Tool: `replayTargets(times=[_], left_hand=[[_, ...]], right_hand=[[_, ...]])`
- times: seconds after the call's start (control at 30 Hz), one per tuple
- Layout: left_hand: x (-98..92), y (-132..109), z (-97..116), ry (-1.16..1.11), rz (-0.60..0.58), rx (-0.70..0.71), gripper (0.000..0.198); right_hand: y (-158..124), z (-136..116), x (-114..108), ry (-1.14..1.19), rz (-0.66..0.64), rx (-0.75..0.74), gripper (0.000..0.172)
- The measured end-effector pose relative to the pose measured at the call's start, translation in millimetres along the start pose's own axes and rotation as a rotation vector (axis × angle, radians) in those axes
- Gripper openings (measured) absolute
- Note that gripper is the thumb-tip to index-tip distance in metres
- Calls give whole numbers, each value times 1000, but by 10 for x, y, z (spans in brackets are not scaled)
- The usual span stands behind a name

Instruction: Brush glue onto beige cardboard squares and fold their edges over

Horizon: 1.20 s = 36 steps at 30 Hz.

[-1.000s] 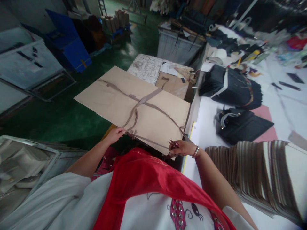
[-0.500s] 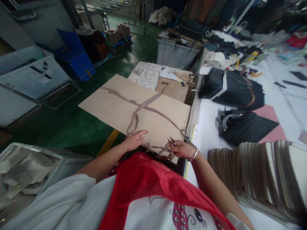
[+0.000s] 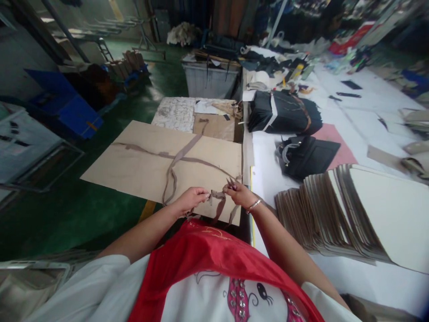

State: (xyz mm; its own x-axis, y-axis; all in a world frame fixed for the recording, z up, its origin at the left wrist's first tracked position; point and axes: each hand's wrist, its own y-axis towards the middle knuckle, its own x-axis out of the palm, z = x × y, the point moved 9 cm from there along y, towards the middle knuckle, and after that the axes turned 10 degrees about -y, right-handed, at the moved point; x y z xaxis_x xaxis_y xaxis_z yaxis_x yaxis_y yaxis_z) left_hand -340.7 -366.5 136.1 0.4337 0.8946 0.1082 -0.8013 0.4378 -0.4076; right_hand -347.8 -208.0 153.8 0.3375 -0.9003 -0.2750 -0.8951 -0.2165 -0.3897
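A large tan cardboard sheet (image 3: 140,174) lies in front of me, with brown fabric strips (image 3: 183,152) crossing over it. Near its front edge my left hand (image 3: 191,200) pinches one end of a knotted brown fabric strip (image 3: 219,208). My right hand (image 3: 241,197) is closed a short way to the right, gripping the strip's other side. Pointed blades of what look like small thread snips (image 3: 231,183) stick up from the right fingers. The strip hangs between both hands over the cardboard; the fingers partly hide the knot.
On the white table (image 3: 264,152) to the right stand a stack of pale panels (image 3: 311,205), a black handbag (image 3: 308,156) and a bundle of black pieces (image 3: 284,112). A grey bin (image 3: 211,80) stands behind. A blue box (image 3: 73,112) is on the green floor at left.
My left hand has gone from open fingers to a pinch on the strip and moved closer to the right hand. The camera view has swung to the right.
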Motion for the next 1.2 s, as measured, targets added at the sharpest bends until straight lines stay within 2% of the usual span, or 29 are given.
replayTargets(times=[0.07,0.13,0.2,0.3,0.47,0.53,0.63,0.73,0.8,0.87,0.93,1.0,1.1,1.2], left_hand=[[-71,60,104,63,62,98,24],[-120,89,222,114,94,204,22],[-154,92,305,130,111,257,22],[-183,73,372,133,139,246,23],[-166,50,485,140,144,265,23],[-180,57,515,123,158,290,22],[-196,68,563,138,176,350,19],[-195,91,578,196,167,379,19],[-222,117,574,213,164,376,20],[-282,146,578,208,177,373,22],[-348,171,594,201,201,370,22],[-379,187,617,210,220,366,22],[-314,198,659,243,212,380,22],[-184,188,727,264,182,459,20]], right_hand=[[-42,-5,-152,31,134,-23,33],[-120,-31,-197,86,173,-47,34],[-201,-66,-129,148,134,-54,34],[-265,-104,57,180,65,-42,34],[-207,-158,114,96,209,-83,34],[-199,-207,157,69,194,-110,34],[-232,-327,267,22,96,-184,35],[-216,-319,271,92,74,-180,34],[-152,-184,170,226,141,-95,35],[-115,-22,-8,328,288,-7,36],[-165,30,-215,297,485,-6,37],[-256,-87,-299,138,602,-97,37],[-285,-357,-64,-115,514,-248,38],[-186,-428,165,-145,432,-245,38]])
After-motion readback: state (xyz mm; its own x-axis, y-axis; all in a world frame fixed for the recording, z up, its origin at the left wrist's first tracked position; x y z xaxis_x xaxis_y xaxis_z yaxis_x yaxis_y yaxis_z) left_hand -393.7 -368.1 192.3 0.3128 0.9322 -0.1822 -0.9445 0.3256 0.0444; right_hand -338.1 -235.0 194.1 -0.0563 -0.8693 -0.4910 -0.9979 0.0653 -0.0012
